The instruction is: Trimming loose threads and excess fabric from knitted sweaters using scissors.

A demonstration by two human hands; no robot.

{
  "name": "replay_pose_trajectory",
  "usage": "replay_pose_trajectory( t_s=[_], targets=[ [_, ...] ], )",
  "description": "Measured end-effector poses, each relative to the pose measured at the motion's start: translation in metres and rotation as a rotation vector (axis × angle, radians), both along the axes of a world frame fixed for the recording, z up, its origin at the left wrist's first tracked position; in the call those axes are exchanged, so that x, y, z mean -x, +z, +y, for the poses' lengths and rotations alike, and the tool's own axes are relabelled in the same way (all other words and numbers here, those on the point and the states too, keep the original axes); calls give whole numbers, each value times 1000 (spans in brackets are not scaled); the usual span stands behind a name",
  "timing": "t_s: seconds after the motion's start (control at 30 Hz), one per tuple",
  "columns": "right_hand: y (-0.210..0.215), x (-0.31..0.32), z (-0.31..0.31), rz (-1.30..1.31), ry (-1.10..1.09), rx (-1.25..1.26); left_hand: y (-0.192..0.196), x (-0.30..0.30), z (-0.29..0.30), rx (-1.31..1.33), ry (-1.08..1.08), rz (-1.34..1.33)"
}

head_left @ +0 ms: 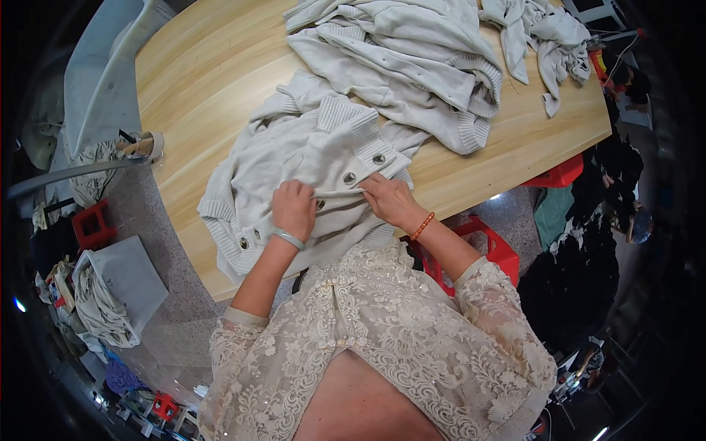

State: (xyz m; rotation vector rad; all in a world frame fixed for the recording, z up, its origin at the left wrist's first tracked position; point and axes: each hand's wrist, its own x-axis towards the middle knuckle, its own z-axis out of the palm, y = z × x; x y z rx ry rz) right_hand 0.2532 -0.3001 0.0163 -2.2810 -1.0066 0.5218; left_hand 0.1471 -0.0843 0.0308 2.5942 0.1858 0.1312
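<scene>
A cream knitted cardigan (pixel 287 158) with ribbed trim and several dark round buttons lies on the wooden table, close to my body. My left hand (pixel 294 212) is closed on its button band, fingers curled into the knit beside a button. To the right, my right hand (pixel 393 201) pinches the same band between thumb and fingers, just below another button (pixel 349 178). Between the two hands the fabric is drawn into a raised fold. The cardigan's lower part hangs toward my lap at the table's near edge.
More cream knitwear (pixel 412 66) is heaped on the far side of the wooden table (pixel 198 95), with smaller pieces (pixel 555 44) at the far right. Red stools (pixel 489 250) stand beneath the right edge. A white bin (pixel 125 287) of cream cloth sits on the floor at left.
</scene>
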Motion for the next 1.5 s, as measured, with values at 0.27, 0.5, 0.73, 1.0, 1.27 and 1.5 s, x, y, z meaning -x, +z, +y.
replay_pose_trajectory(
  t_s=[0.27,0.5,0.73,1.0,1.27,1.5],
  targets=[
    [4,5,3,-30,9,30,-32,-60,-44,284,-29,214],
    [-2,12,-3,69,-92,-122,-51,-63,-33,837,64,498],
    [7,8,5,25,-186,-205,-54,-62,-26,1335,287,608],
    [5,7,-4,37,-69,-59,-19,-46,-20,1278,-140,546],
    [-1,-2,-2,263,-19,-154,-32,-34,-21,737,-142,330],
    [-1,0,2,214,-60,-158,-37,-30,-15,869,-110,381]
  ],
)
